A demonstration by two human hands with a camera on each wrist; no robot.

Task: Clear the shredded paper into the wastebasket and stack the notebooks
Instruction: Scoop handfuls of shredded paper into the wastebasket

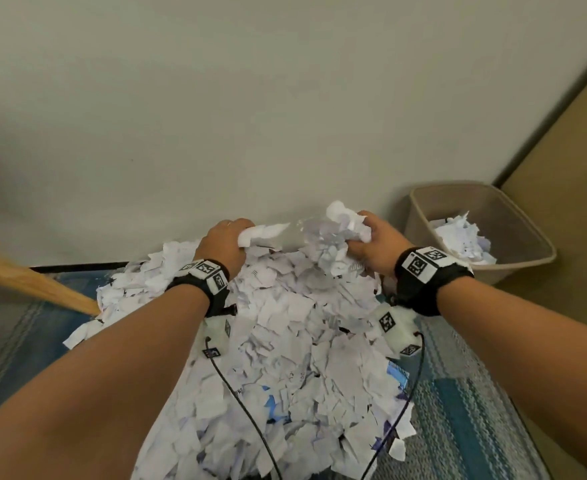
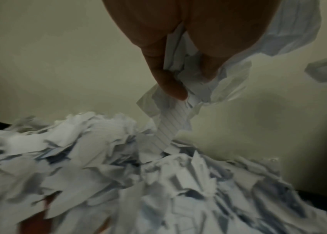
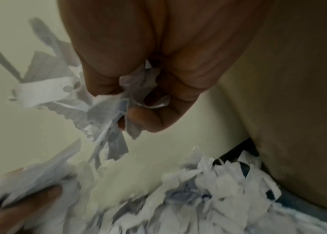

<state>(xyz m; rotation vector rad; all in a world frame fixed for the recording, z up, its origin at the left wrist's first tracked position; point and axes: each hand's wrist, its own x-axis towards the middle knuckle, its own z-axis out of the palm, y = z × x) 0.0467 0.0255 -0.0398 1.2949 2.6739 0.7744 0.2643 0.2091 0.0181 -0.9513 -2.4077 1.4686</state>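
A large heap of shredded paper [image 1: 285,341] covers the floor in front of me, against the wall. My left hand [image 1: 228,242] grips a bunch of white scraps [image 1: 261,233] at the far end of the heap; the left wrist view shows the fingers [image 2: 170,82] curled round lined paper [image 2: 170,125]. My right hand [image 1: 371,244] grips another handful of scraps [image 1: 340,223] lifted a little above the pile, with the fingers [image 3: 148,117] closed round the strips [image 3: 106,120]. The beige wastebasket [image 1: 527,237] stands to the right and holds some paper [image 1: 462,237]. No notebooks are in view.
A pale wall [image 1: 250,116] rises right behind the heap. A wooden bar [image 1: 32,282] slants in from the left. A blue patterned rug [image 1: 465,410] lies under the paper. Cables [image 1: 247,410] run from my wrist cameras across the pile.
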